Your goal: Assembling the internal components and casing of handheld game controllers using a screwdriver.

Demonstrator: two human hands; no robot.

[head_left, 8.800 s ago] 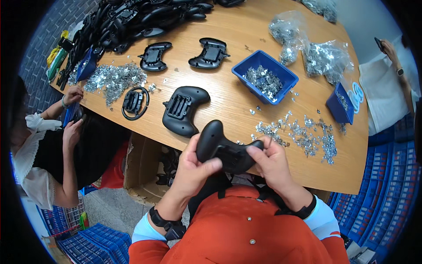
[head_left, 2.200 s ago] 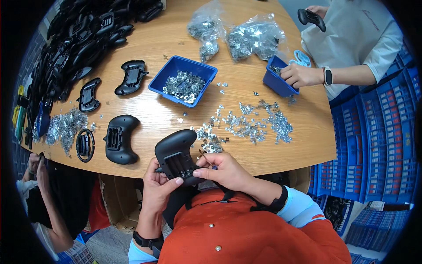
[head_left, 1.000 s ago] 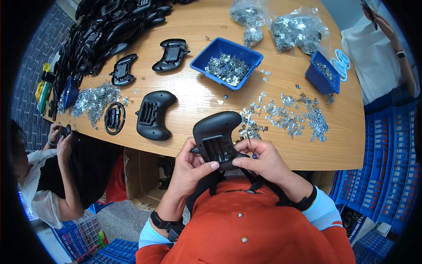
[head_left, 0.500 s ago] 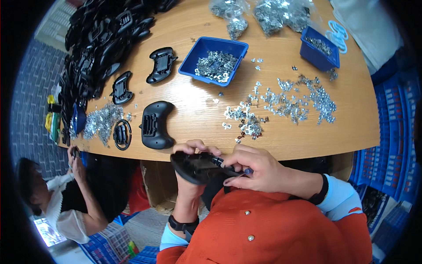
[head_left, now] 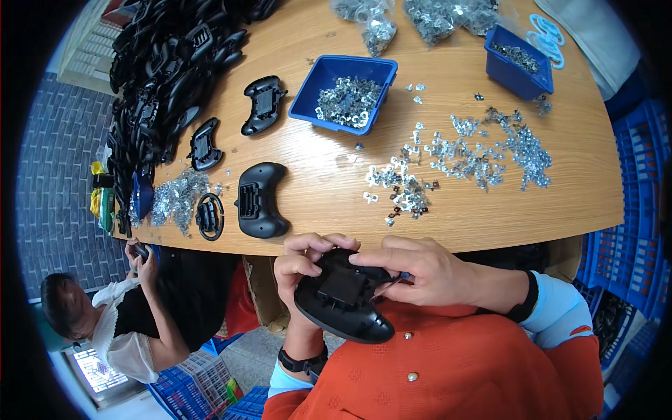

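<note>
Just past the table's front edge, my left hand [head_left: 297, 271] grips a black game controller shell [head_left: 357, 318] by its far-left side, fingers curled over the rim. The shell is tilted, with its inner side and a square raised block facing up. My right hand [head_left: 430, 271] is closed at the shell's right side, its index fingertip pressing near the top edge. A thin tool with a dark blue end [head_left: 404, 276] pokes out between its fingers; the rest is hidden, so its kind cannot be made out.
Another controller shell [head_left: 262, 199] lies on the table, with smaller black housings [head_left: 263, 105] behind. A blue bin [head_left: 301, 105] of metal contact pieces stands mid-table. Loose contacts [head_left: 448, 150] spread rightward toward a second blue bin [head_left: 514, 73]. Black parts [head_left: 161, 77] heap far left; a co-worker [head_left: 105, 315] sits left.
The shell has turned and tilted so its inner side shows more fully, and it sits lower. My left fingers have shifted over its top rim. The view has swung slightly left.
</note>
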